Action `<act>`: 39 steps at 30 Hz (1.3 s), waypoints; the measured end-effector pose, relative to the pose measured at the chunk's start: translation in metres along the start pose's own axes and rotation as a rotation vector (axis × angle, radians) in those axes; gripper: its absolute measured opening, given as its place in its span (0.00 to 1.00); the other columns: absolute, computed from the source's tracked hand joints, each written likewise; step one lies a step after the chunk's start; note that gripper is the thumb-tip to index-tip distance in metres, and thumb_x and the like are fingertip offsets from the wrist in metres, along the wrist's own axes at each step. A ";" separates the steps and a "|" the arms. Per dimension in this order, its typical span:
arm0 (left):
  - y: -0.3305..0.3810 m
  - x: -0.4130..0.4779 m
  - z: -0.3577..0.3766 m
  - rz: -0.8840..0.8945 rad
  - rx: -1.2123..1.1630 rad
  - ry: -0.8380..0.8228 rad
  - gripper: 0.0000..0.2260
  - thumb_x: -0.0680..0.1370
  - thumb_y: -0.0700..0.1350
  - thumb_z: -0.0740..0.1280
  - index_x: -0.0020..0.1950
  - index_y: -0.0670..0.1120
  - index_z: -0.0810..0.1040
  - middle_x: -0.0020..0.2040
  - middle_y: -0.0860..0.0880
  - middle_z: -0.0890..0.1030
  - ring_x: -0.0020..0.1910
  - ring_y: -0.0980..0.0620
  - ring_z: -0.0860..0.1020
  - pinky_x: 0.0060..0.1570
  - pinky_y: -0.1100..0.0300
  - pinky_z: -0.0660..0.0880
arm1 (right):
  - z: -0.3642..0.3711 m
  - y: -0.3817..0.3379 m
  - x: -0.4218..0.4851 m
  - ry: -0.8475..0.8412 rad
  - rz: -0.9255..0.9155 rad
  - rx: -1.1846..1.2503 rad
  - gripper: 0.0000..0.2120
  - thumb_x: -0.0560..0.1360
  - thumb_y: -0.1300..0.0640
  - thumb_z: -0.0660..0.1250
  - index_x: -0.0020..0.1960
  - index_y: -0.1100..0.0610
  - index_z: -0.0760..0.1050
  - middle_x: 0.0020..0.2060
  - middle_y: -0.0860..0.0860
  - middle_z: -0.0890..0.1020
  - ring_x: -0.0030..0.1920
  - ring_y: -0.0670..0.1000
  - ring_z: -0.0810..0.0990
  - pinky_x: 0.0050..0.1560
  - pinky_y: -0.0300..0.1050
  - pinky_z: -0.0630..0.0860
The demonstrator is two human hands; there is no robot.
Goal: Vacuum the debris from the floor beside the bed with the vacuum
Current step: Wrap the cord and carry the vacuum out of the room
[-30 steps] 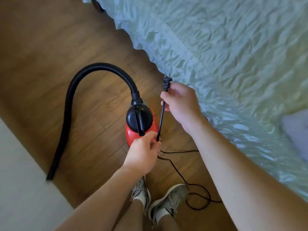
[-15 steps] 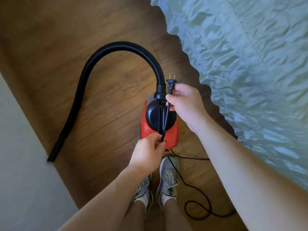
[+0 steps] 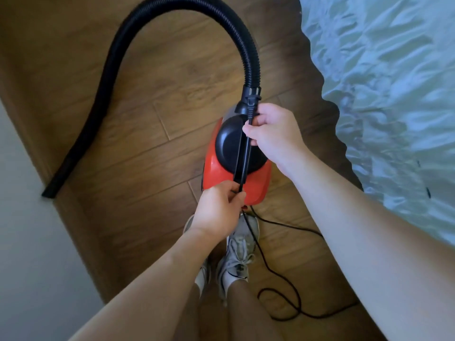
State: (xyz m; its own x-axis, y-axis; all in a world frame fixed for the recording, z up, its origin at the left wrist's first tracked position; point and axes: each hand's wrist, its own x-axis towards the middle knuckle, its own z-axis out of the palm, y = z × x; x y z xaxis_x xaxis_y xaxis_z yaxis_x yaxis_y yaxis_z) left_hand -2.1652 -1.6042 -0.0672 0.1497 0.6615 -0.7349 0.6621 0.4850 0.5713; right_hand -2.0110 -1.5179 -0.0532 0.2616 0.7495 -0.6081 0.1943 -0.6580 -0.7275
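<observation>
Red vacuum (image 3: pixel 261 185) on wood floor (image 3: pixel 118 124) beside bed (image 3: pixel 394 82), right hand (image 3: pixel 273 129) fingers clamped on cord (image 3: pixel 246 153) over vacuum's top, left hand (image 3: pixel 219 207) pinching cord at vacuum's near end

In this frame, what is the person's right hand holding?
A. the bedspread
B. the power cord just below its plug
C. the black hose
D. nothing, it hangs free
B: the right hand grips the power cord just under the plug, above the red vacuum, while the left hand pinches the same cord lower down.
</observation>
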 end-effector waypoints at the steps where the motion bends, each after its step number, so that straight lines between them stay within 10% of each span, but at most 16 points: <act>1: -0.002 0.003 0.002 -0.010 -0.004 0.010 0.07 0.81 0.47 0.67 0.56 0.48 0.82 0.44 0.54 0.85 0.44 0.57 0.83 0.47 0.62 0.79 | 0.002 0.004 0.003 -0.003 -0.002 -0.010 0.13 0.74 0.62 0.71 0.58 0.53 0.81 0.42 0.52 0.85 0.46 0.52 0.85 0.53 0.56 0.82; 15: -0.017 0.027 0.009 -0.072 -0.033 0.023 0.07 0.81 0.47 0.67 0.55 0.48 0.84 0.42 0.54 0.85 0.44 0.55 0.83 0.49 0.55 0.81 | 0.011 0.024 0.026 -0.012 0.014 -0.095 0.17 0.75 0.62 0.71 0.62 0.51 0.78 0.50 0.49 0.78 0.45 0.45 0.78 0.38 0.31 0.69; 39: -0.017 0.037 -0.001 -0.039 0.122 -0.050 0.07 0.80 0.49 0.69 0.54 0.49 0.84 0.40 0.53 0.83 0.39 0.55 0.81 0.43 0.56 0.81 | 0.018 0.038 0.031 -0.075 0.165 -0.010 0.25 0.80 0.59 0.65 0.74 0.43 0.69 0.54 0.46 0.81 0.53 0.45 0.81 0.43 0.34 0.72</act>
State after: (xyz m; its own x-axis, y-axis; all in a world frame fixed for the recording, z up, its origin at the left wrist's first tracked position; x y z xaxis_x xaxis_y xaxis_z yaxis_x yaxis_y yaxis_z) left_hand -2.1718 -1.5877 -0.1038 0.1570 0.6127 -0.7746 0.7522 0.4340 0.4958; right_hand -2.0124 -1.5186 -0.1054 0.2193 0.6340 -0.7416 0.1636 -0.7732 -0.6127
